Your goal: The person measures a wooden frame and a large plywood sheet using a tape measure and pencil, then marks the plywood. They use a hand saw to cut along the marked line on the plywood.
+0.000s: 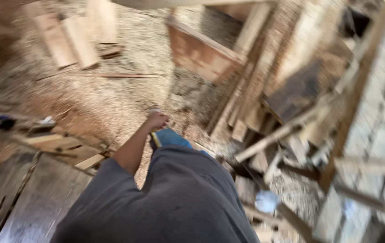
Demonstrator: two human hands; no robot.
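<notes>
Above the sawdust floor, one hand hangs low by a blue thing; it lies just below the hand; blur hides whether the fingers are closed; other hand unseen; planks far off.

Sawdust-covered floor all round fingers. Cut wooden boards far beyond fingers, up-left. Reddish wooden box beyond fingers, up-right. Jumbled planks and offcuts right of fingers, against pale brick wall. Flat dark panel below-left of fingers; stacked slats left. Image blurred; finer detail unreadable.
</notes>
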